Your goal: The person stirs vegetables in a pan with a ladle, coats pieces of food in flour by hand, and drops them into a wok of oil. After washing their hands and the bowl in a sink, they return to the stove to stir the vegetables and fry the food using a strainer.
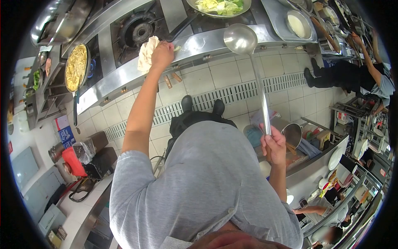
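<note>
My left hand [163, 54] is closed on a cream cloth [146, 54] at the stove's front edge, beside an unlit burner [142, 35]. My right hand [273, 144] grips the handle of a large steel ladle [240, 39], whose bowl is up by the stove edge. A pan of chopped green leaves [219, 6] stands at the top, its dark handle reaching down close to my left hand. At the left, a pan of noodle-like food [77, 67] sits over a blue flame.
A tray [278, 25] holds a bowl of white liquid [298, 25] at the upper right. One person in dark trousers [338, 75] stands at the right; another person's arm [311, 209] shows lower right. A floor grate [248, 90] crosses the tiles.
</note>
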